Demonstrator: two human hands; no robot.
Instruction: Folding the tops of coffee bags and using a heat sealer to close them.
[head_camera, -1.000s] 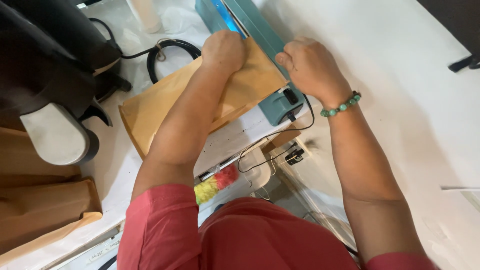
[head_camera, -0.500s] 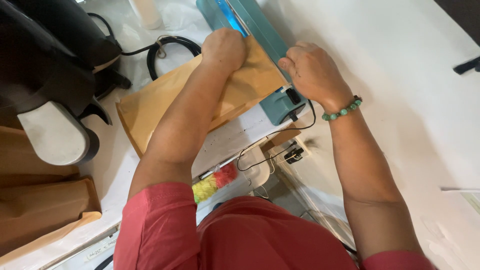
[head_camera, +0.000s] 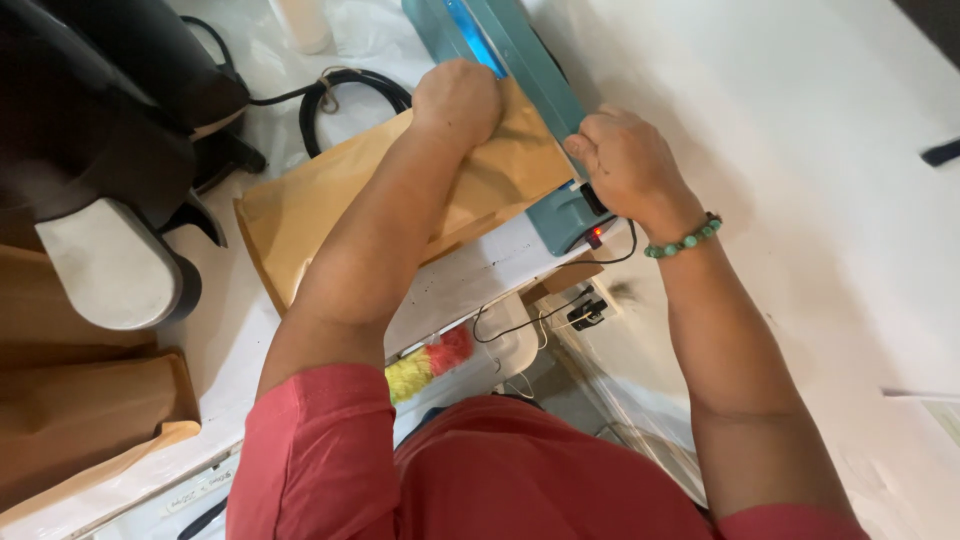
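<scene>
Since a second ago, little has moved: left hand (head_camera: 458, 100) fisted, pressing the brown bag (head_camera: 330, 205); right hand (head_camera: 625, 165) gripping the teal sealer (head_camera: 520, 60).

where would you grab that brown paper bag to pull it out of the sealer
Probably by the free bottom end of the brown paper bag, coming from the near-left side. That end lies flat and clear on the table, while the far end sits in the teal sealer under the left hand.
</scene>
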